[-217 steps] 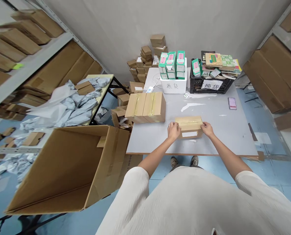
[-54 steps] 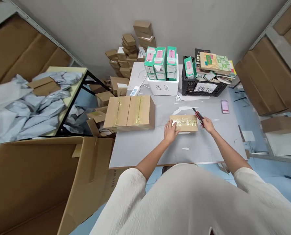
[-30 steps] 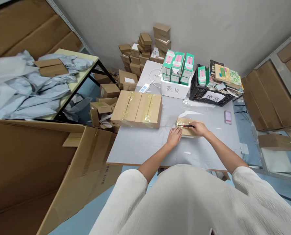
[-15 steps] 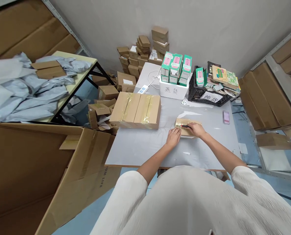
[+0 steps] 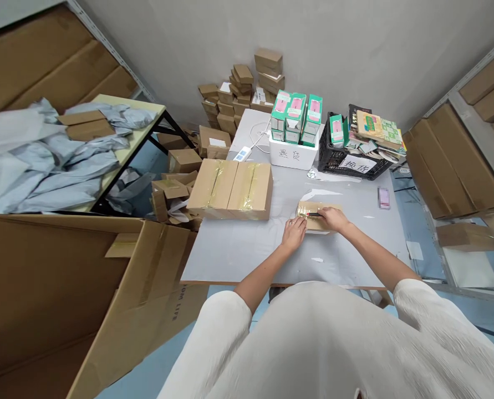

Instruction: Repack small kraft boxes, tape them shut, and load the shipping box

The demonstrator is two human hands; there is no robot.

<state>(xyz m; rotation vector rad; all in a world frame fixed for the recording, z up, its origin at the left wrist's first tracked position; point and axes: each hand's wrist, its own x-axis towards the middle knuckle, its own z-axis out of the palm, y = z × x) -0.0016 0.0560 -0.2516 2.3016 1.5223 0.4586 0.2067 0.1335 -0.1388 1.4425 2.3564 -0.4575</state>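
A small cardboard box (image 5: 318, 225) with clear tape across its top lies on the grey-covered table (image 5: 238, 257) in front of me. My left hand (image 5: 295, 231) is closed on its near left corner, fingers bent over the edge. In my closed right hand (image 5: 333, 218) is a slim black box cutter (image 5: 314, 214), reddish near its tip. Its tip points left and sits at the taped top of the box, close to my left fingers. How deep the blade reaches is too small to tell.
Two larger taped cartons (image 5: 230, 191) stand left on the table. Behind are a white bin (image 5: 293, 155) of green boxes and a black crate (image 5: 350, 166) of books. A purple-and-white card-like item (image 5: 383, 198) lies right. A big open carton (image 5: 147, 293) stands at lower left.
The camera view has shifted slightly. Both hands stay at the box, and the box cutter remains at its taped top with hardly any visible movement.
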